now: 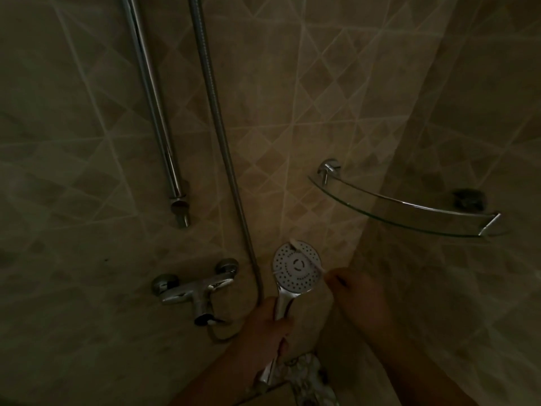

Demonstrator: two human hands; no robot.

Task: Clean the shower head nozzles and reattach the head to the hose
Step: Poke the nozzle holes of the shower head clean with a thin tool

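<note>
A round white shower head (295, 278) with a chrome handle faces up at me in the dim shower corner. My left hand (268, 323) grips its handle from below. My right hand (355, 291) holds a thin white brush (307, 259) that lies across the nozzle face, its bristle end at the head's upper edge. The metal hose (216, 118) hangs down the tiled wall and curves past my left hand toward the tap; where its free end lies is hidden.
A chrome mixer tap (193, 288) is fixed to the wall at lower left. A slide rail (155, 104) with an empty holder runs down the wall. A glass corner shelf (409, 209) holds a dark object (468, 197). A patterned cloth (310, 376) lies below.
</note>
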